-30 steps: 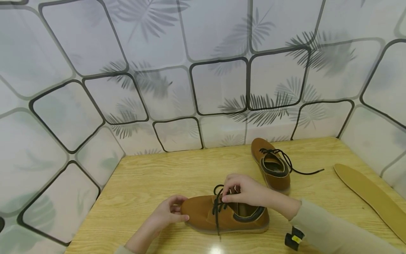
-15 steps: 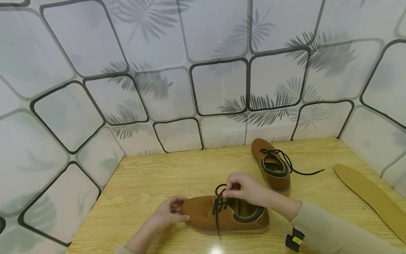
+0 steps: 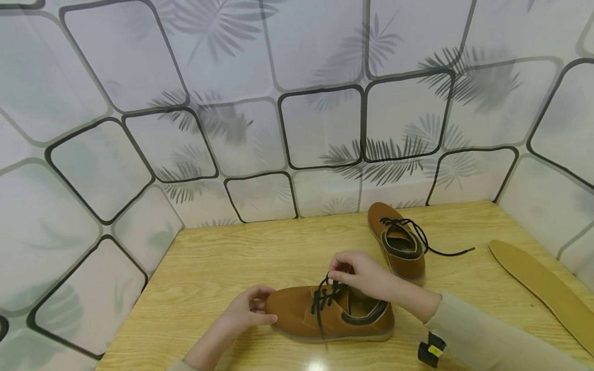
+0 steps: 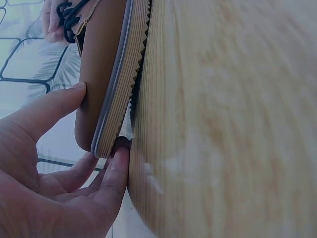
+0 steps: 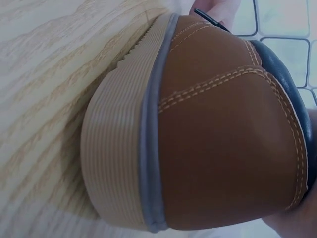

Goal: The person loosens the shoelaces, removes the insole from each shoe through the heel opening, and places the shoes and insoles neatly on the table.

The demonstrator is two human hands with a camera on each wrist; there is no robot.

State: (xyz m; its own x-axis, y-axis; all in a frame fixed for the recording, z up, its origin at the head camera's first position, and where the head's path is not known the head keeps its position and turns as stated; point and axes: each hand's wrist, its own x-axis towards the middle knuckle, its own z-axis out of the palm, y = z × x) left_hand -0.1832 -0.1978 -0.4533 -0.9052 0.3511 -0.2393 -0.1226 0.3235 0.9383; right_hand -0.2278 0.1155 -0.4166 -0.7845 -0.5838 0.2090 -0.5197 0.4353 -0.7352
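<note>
A brown leather shoe (image 3: 297,314) with black laces stands on the wooden table, toe to the left. My left hand (image 3: 243,312) holds its toe. In the left wrist view, the thumb (image 4: 64,101) presses on the upper while other fingers lie by the front of the sole (image 4: 116,94). Above the shoe's opening, my right hand (image 3: 362,273) pinches the black shoelace (image 3: 324,283) between thumb and forefinger. One lace end hangs down the near side. The right wrist view is mostly filled by the shoe's heel (image 5: 223,148); the right fingertips are hidden there.
A matching brown shoe (image 3: 403,265) stands behind the right forearm, its long lace (image 3: 445,253) trailing right on the table (image 3: 223,252). A tan insole (image 3: 543,283) lies at the right. Patterned walls (image 3: 320,123) enclose the table's back and sides.
My right hand has risen slightly, drawing the lace up and away from the toe. The loop beside it has become smaller. My left hand and the shoe have stayed put.
</note>
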